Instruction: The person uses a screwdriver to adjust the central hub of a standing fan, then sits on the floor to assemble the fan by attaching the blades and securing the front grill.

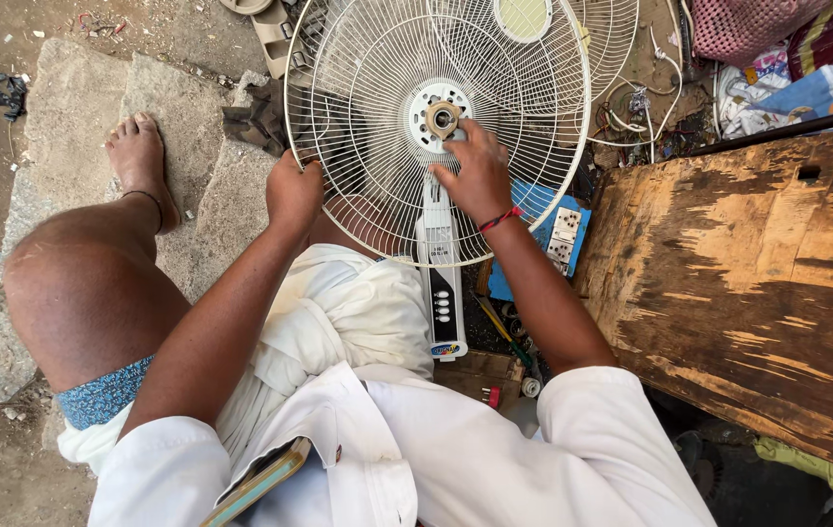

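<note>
Grip check, near to far: left hand closed on rim of grille, which rests upright against lap. Keep steady. Right hand at hub nut, fingertips pinching it. Turn squarely, avoiding cross-threading. Beyond: second grille, wooden board.
</note>
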